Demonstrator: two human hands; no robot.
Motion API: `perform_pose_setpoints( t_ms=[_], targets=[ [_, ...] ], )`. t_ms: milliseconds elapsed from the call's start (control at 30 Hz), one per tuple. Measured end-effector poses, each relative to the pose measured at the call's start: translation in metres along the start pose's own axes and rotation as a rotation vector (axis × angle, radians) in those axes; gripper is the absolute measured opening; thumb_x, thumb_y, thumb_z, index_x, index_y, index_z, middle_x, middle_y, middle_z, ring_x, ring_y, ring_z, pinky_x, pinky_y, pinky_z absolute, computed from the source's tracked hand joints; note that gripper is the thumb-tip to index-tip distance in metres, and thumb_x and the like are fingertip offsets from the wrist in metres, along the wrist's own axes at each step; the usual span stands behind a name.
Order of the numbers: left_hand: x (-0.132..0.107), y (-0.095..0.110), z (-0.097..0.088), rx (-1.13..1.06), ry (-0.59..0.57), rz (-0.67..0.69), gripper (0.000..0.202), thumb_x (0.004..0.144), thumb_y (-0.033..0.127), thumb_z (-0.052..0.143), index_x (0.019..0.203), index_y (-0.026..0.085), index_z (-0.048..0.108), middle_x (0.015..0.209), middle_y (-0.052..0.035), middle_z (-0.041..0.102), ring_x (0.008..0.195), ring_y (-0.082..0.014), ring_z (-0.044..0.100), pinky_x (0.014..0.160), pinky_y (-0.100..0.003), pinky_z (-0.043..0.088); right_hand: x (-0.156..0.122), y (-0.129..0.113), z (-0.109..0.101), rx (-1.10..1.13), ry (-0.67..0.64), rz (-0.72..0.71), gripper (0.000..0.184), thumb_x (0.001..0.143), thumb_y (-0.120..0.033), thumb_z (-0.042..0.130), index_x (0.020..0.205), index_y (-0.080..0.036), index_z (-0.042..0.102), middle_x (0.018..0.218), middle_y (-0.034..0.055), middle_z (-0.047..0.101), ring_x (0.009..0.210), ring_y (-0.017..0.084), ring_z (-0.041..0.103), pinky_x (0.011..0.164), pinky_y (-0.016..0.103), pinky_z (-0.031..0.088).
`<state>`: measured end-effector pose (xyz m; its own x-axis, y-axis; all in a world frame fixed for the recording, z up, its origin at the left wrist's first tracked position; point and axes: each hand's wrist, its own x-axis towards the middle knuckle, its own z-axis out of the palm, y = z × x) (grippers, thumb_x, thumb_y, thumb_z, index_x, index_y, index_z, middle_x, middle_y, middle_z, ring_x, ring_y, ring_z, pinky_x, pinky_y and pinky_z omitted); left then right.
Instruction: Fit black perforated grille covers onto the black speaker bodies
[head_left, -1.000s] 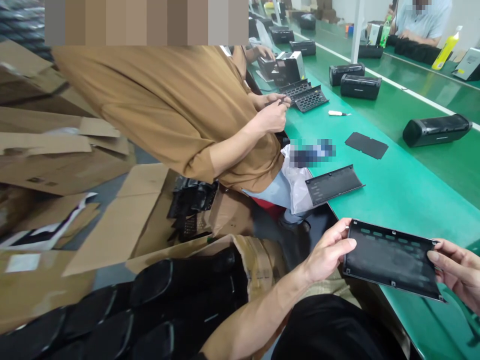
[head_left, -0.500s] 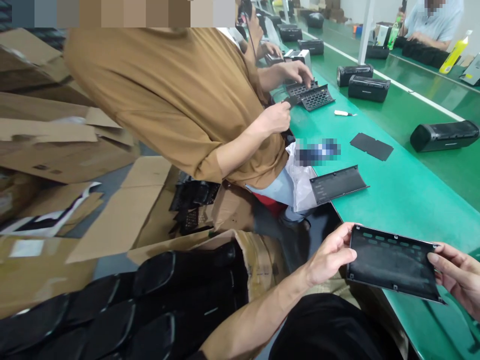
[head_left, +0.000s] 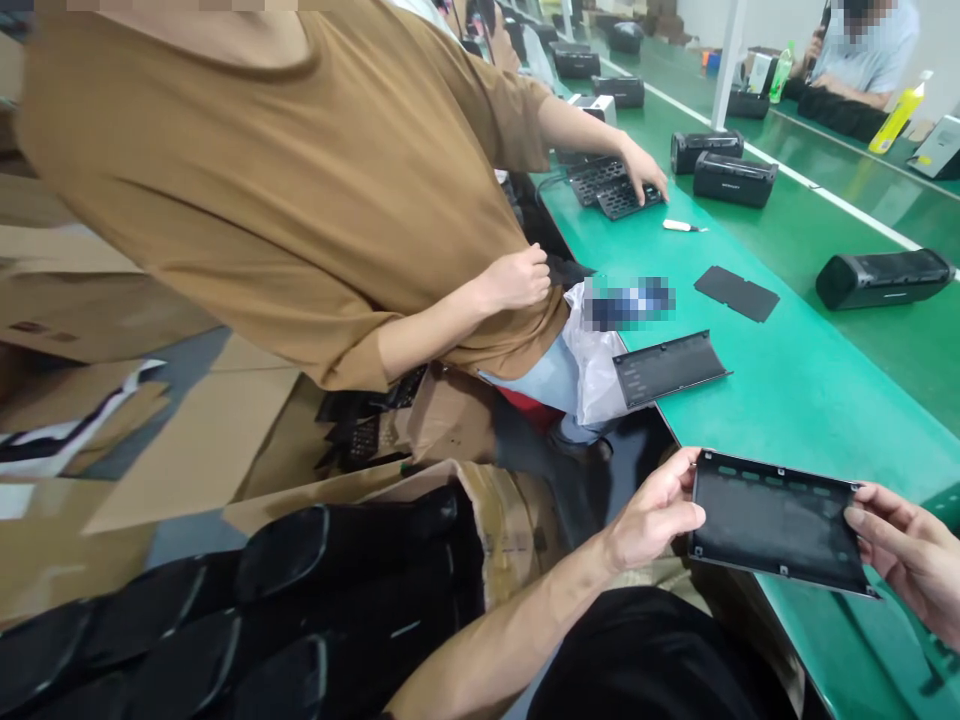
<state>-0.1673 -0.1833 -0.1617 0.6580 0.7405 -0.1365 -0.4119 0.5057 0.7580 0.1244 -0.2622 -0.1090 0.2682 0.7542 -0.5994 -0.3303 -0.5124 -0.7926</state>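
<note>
A flat black plastic panel (head_left: 776, 522) with slots along its top edge is held level above the near edge of the green table (head_left: 817, 380). My left hand (head_left: 654, 512) grips its left end, thumb on top and fingers curled below. At the panel's right end, my right hand (head_left: 907, 555) holds it with the thumb on top. Both hands are closed on it.
A person in a brown shirt (head_left: 300, 190) stands at my left, one hand on black grille parts (head_left: 611, 190). A curved black panel (head_left: 667, 367), a flat black sheet (head_left: 735, 292) and black speakers (head_left: 881, 277) lie on the table. Cartons of black shells (head_left: 300, 600) sit by my knee.
The panel has tilted slightly flatter and sits a little lower. The person in brown has leaned in and stretched one hand out to the grille parts.
</note>
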Motion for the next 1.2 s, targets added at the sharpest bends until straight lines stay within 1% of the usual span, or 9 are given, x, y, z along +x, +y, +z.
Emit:
perform_pose_setpoints(
  t_ms=[100,233,400,533,700,833,1000,1100,1200],
  targets=[
    [-0.001,0.000,0.001,-0.010,-0.008,0.004,0.055,0.075,0.026,0.081,0.127,0.020,0.065,0.112,-0.0070,0.070,0.092,-0.0173,0.064,0.081,-0.027,0.049,-0.001,-0.003,0.002,0.030,-0.008,0.022,0.053,0.058,-0.042,0.108,0.091,-0.026,0.069,0.074,-0.0044,0.063,0.064,0.012,0.058,0.059,0.022,0.053],
    [-0.001,-0.001,0.002,-0.036,0.007,0.000,0.056,0.074,0.026,0.083,0.127,0.020,0.066,0.110,-0.0065,0.069,0.090,-0.0164,0.064,0.079,-0.026,0.049,-0.002,-0.004,0.003,0.053,-0.005,0.035,0.055,0.057,-0.040,0.109,0.093,-0.026,0.069,0.074,-0.0047,0.063,0.065,0.012,0.058,0.059,0.022,0.053],
    [0.000,-0.002,0.002,-0.040,0.012,-0.009,0.055,0.073,0.028,0.081,0.126,0.021,0.067,0.108,-0.0066,0.071,0.085,-0.0154,0.062,0.077,-0.025,0.048,-0.002,-0.002,0.002,0.050,-0.018,0.041,0.052,0.061,-0.040,0.107,0.095,-0.026,0.070,0.077,-0.0045,0.064,0.066,0.011,0.059,0.061,0.021,0.055],
    [-0.001,-0.003,0.002,-0.058,0.026,-0.024,0.055,0.072,0.028,0.082,0.125,0.021,0.067,0.105,-0.0058,0.071,0.079,-0.0131,0.060,0.072,-0.024,0.047,-0.002,-0.003,0.001,0.041,0.020,0.048,0.057,0.054,-0.041,0.110,0.093,-0.026,0.070,0.074,-0.0049,0.063,0.063,0.011,0.057,0.058,0.020,0.054],
    [-0.001,-0.004,0.004,-0.090,0.029,-0.022,0.057,0.071,0.026,0.084,0.125,0.020,0.067,0.105,-0.0062,0.070,0.087,-0.0164,0.064,0.075,-0.024,0.049,-0.001,-0.004,0.002,0.028,0.082,0.074,0.064,0.045,-0.042,0.111,0.092,-0.026,0.070,0.075,-0.0034,0.065,0.064,0.014,0.061,0.056,0.022,0.055],
    [-0.001,-0.004,0.004,-0.113,0.029,-0.036,0.062,0.070,0.026,0.084,0.128,0.019,0.067,0.106,-0.0068,0.070,0.085,-0.0160,0.063,0.072,-0.024,0.048,0.002,-0.002,-0.001,0.009,0.127,0.071,0.068,0.040,-0.042,0.111,0.092,-0.025,0.071,0.077,-0.0028,0.065,0.065,0.014,0.059,0.057,0.021,0.057],
    [-0.001,-0.006,0.004,-0.078,0.044,-0.027,0.055,0.069,0.025,0.084,0.122,0.019,0.069,0.098,-0.0047,0.067,0.081,-0.0144,0.058,0.069,-0.023,0.043,0.004,0.001,-0.008,-0.007,0.130,0.066,0.069,0.043,-0.042,0.110,0.100,-0.025,0.075,0.082,-0.0011,0.066,0.066,0.013,0.056,0.057,0.020,0.057],
    [-0.001,-0.007,0.004,-0.086,0.038,-0.021,0.056,0.068,0.026,0.085,0.122,0.019,0.069,0.098,-0.0049,0.068,0.082,-0.0149,0.059,0.070,-0.023,0.044,0.003,0.001,-0.009,-0.026,0.122,0.060,0.067,0.045,-0.043,0.110,0.100,-0.025,0.075,0.084,-0.0001,0.066,0.068,0.014,0.057,0.057,0.019,0.057],
    [-0.001,-0.007,0.004,-0.094,0.037,-0.011,0.057,0.068,0.025,0.085,0.122,0.018,0.070,0.099,-0.0052,0.070,0.082,-0.0147,0.061,0.070,-0.023,0.046,0.002,-0.001,-0.006,-0.009,0.130,0.075,0.068,0.042,-0.041,0.110,0.098,-0.025,0.075,0.083,-0.0004,0.066,0.067,0.014,0.057,0.056,0.020,0.057]
  ],
)
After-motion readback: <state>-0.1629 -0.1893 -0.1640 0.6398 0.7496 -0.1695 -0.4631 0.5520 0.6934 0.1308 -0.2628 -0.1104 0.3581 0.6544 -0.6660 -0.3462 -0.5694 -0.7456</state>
